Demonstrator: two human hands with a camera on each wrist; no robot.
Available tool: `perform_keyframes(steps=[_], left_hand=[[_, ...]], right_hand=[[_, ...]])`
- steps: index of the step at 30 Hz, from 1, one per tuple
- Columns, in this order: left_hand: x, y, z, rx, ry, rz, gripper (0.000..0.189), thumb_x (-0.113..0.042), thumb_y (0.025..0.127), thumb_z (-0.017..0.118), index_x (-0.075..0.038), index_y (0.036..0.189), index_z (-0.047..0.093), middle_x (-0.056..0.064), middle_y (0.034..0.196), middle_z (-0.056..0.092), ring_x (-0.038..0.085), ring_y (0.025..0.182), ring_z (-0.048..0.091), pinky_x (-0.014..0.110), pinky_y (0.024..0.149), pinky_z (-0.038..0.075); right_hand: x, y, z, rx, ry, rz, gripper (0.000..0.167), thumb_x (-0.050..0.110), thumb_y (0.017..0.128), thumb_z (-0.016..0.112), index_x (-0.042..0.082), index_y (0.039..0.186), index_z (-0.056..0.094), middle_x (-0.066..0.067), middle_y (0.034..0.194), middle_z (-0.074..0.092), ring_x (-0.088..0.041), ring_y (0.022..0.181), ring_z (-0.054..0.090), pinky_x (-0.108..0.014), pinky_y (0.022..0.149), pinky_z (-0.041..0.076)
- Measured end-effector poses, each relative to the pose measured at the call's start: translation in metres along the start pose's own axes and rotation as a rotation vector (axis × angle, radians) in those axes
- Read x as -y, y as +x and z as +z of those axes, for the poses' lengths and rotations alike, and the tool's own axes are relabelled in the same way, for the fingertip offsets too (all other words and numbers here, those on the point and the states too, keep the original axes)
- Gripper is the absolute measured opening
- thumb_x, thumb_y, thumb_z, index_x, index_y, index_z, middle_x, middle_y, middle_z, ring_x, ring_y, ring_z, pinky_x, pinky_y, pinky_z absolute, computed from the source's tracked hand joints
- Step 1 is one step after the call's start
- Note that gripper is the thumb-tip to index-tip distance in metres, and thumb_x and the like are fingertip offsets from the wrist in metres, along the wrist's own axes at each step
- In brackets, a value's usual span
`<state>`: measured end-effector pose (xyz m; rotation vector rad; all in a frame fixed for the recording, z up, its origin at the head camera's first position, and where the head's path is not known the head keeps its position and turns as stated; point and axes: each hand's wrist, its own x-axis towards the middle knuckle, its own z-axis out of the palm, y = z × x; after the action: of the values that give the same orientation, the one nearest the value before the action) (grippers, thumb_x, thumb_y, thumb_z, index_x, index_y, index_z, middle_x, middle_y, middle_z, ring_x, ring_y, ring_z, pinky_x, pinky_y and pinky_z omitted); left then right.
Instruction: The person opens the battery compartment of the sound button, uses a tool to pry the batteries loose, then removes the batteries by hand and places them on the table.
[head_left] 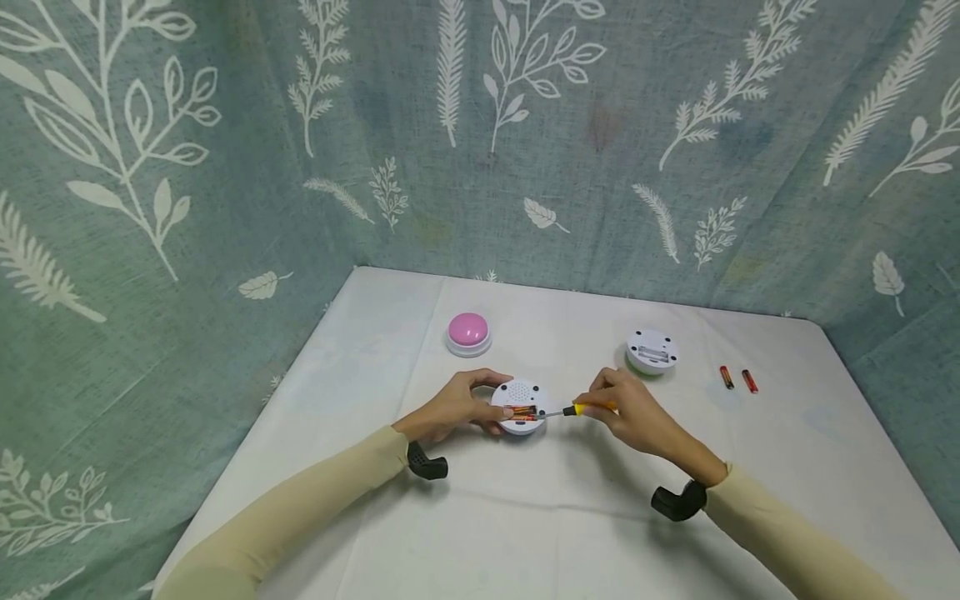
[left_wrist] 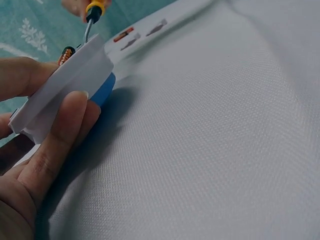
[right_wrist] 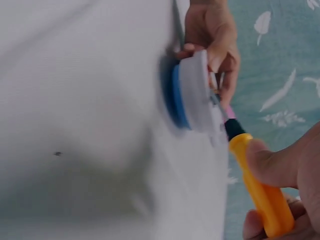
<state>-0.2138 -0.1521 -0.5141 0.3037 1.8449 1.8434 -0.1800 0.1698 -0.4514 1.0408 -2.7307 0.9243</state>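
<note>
My left hand (head_left: 459, 407) grips a white round push-button device (head_left: 517, 390) by its side, underside turned up. Its blue dome (left_wrist: 105, 91) faces down toward the table, as the left wrist view shows. Red-and-black batteries (head_left: 522, 411) lie in the open compartment, with the left thumb at their near end. In my right hand (head_left: 633, 412) is a screwdriver (right_wrist: 260, 195) with a yellow handle, thumb and fingers curled round it. The metal tip reaches the compartment's right end, right at the batteries.
Behind the left hand stands a pink-domed button (head_left: 468, 329). A second upturned device (head_left: 652, 350), green underneath, lies at the back right with its compartment exposed. Two loose batteries, a left one (head_left: 726, 377) and a right one (head_left: 750, 381), rest farther right on the white tablecloth (head_left: 480, 533).
</note>
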Motion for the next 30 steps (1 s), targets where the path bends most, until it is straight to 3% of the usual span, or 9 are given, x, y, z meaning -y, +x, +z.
perform_keyframes(steps=[10,24,30], left_hand=[[0.002,0.0,-0.003,0.006,-0.017,0.002,0.064,-0.01,0.081,0.089,-0.012,0.138,0.061,0.015,0.137,0.055,0.032,0.076,0.073,0.047,0.075,0.062],[0.003,-0.001,-0.005,0.02,-0.027,0.015,0.067,-0.011,0.082,0.089,-0.011,0.141,0.059,0.015,0.14,0.052,0.034,0.079,0.073,0.048,0.077,0.062],[0.004,-0.001,-0.005,0.019,-0.014,0.008,0.065,-0.012,0.083,0.089,-0.012,0.141,0.059,0.014,0.141,0.052,0.032,0.078,0.073,0.047,0.076,0.062]], right_hand=[[-0.011,-0.014,0.02,-0.011,0.178,0.182,0.019,0.01,0.094,0.075,0.013,0.112,0.081,0.006,0.096,0.06,-0.012,0.081,0.053,-0.027,0.067,0.047],[-0.018,-0.023,0.033,-0.012,0.312,0.298,0.02,0.012,0.098,0.072,0.012,0.116,0.079,0.001,0.102,0.062,-0.017,0.089,0.055,-0.025,0.074,0.047],[-0.018,-0.024,0.036,-0.032,0.302,0.3,0.02,0.011,0.097,0.073,0.016,0.115,0.08,0.003,0.102,0.063,-0.018,0.091,0.055,-0.026,0.076,0.047]])
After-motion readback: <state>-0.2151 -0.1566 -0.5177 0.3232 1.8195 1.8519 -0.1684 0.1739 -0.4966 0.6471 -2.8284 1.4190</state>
